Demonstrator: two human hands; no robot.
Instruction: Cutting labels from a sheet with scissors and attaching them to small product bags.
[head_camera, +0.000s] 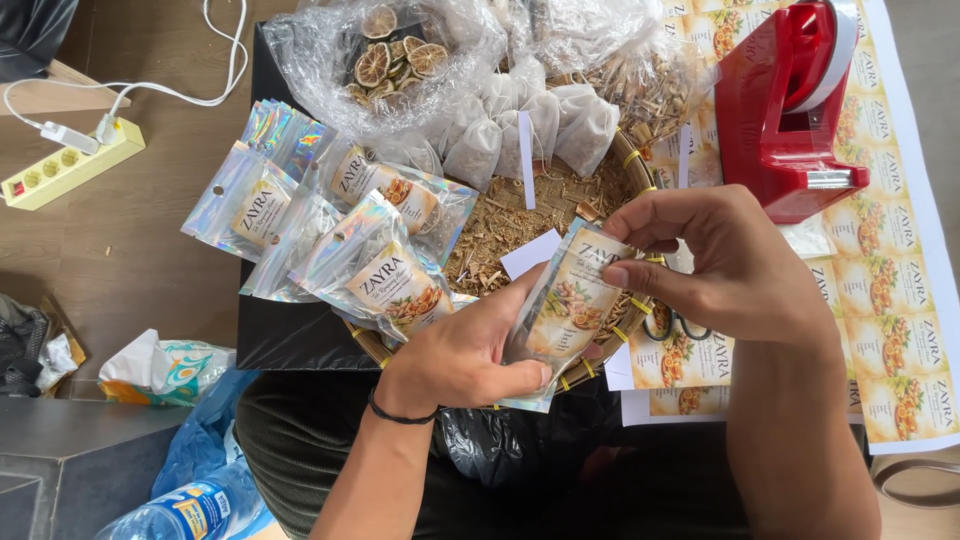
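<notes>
I hold a shiny holographic pouch (567, 305) with a printed label over the near rim of a woven basket (632, 160). My left hand (465, 355), with a black band on the wrist, grips the pouch's lower end. My right hand (715, 262) pinches its upper edge with thumb and fingertips. The basket holds dried chopped herbs (500, 225) and small white filter bags (530, 125). A pile of similar labelled pouches (350, 235) lies to the left of the basket.
A red tape dispenser (785, 105) stands at the upper right on sheets of printed labels (900, 300). Clear bags with dried citrus slices (390, 55) lie at the back. A power strip (65, 165), a tissue pack (160, 370) and a water bottle (180, 510) are on the left.
</notes>
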